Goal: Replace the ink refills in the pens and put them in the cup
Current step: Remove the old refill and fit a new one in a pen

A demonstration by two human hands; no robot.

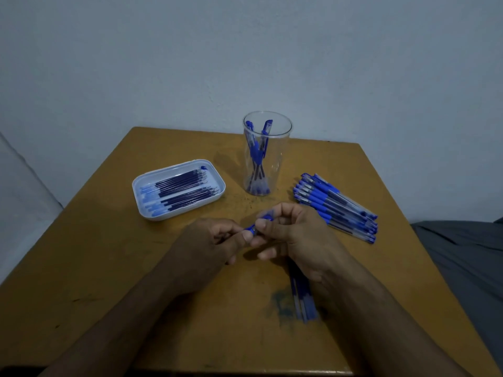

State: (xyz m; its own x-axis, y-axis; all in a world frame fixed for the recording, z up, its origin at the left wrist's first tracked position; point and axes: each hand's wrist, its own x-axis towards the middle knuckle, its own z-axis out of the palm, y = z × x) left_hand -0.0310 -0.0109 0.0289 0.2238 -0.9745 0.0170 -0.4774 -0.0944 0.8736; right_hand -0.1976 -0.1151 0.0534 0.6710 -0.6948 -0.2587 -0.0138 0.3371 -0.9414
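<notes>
Both my hands meet over the middle of the brown table (109,240) and hold one blue pen (258,223) between them. My left hand (209,240) pinches its lower end with thumb and fingers. My right hand (294,235) grips the upper end, where the blue grip shows. Most of the pen is hidden by my fingers. A clear cup (266,153) with several blue pens stands behind my hands. A white tray (141,205) of dark blue refills lies at the left. A pile of blue pens (337,208) lies at the right.
A few used refills (303,303) lie on the table under my right wrist, beside a blue ink stain (280,303). A grey cloth (468,257) lies off the table's right edge. A pale wall stands behind the table.
</notes>
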